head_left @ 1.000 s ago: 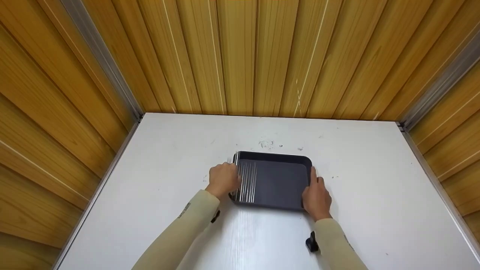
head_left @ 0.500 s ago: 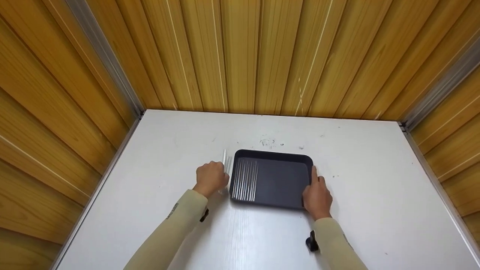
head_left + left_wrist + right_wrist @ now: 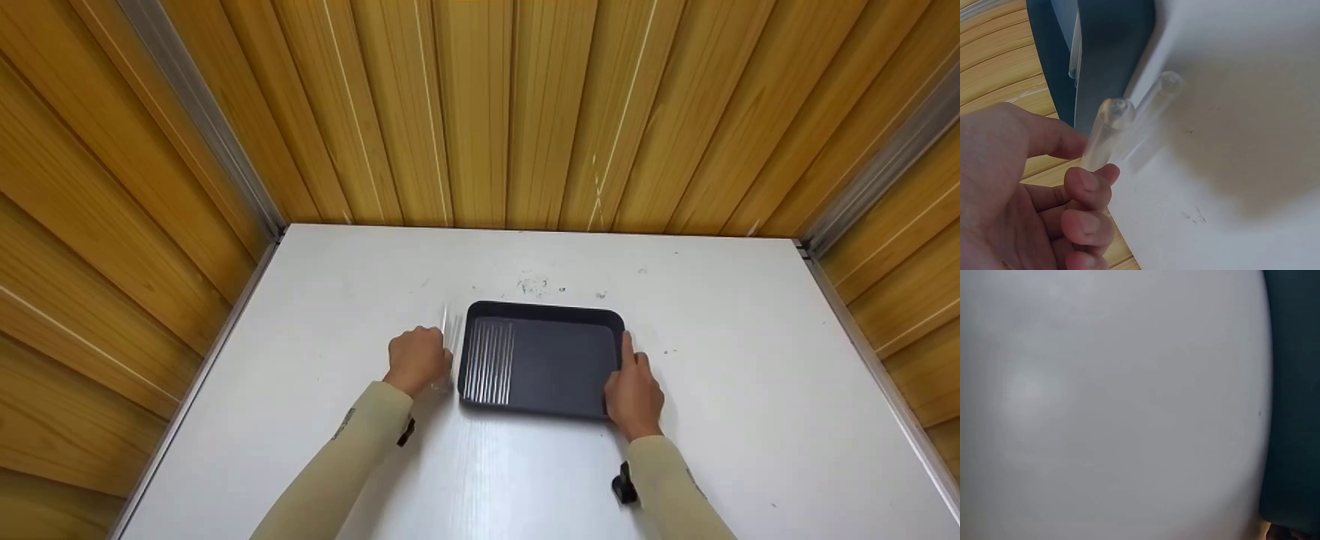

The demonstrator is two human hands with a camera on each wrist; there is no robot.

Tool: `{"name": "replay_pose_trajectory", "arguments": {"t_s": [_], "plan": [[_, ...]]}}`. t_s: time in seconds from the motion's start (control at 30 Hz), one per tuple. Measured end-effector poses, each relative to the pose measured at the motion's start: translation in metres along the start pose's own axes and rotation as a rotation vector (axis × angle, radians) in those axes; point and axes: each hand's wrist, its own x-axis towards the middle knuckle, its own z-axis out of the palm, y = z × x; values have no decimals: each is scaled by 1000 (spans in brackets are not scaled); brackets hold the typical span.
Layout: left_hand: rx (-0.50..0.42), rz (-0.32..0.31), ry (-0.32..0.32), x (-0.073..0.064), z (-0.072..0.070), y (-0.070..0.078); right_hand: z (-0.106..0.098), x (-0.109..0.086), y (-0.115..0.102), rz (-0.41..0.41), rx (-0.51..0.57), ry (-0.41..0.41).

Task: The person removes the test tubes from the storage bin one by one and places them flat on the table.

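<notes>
My left hand [image 3: 417, 361] pinches a clear test tube [image 3: 1107, 126] between thumb and fingertips, just left of the dark tray [image 3: 566, 367]. Close beside it, in the left wrist view, a second clear tube [image 3: 1161, 93] lies on the white table along the tray's outer wall. Inside the tray, several clear tubes [image 3: 489, 364] lie side by side at the left end. My right hand [image 3: 634, 391] grips the tray's right side, index finger along the rim. In the right wrist view only the tray's dark outer wall [image 3: 1297, 399] and the table show clearly.
The white table [image 3: 360, 285] has small dark scuffs behind the tray. Wood-patterned panel walls [image 3: 480, 112] stand at the back and both sides, with grey metal posts [image 3: 214, 120] at the corners.
My left hand has moved left from over the tray's left rim, carrying the test tube to the table beside the tray. My right hand stays on the tray.
</notes>
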Motion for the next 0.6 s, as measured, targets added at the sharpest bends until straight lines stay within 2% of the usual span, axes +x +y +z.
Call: {"name": "replay_pose_trajectory", "arguments": {"t_s": [0.6], "plan": [[-18, -24, -30, 9, 11, -2, -1, 0, 1, -1, 5, -23]]}}
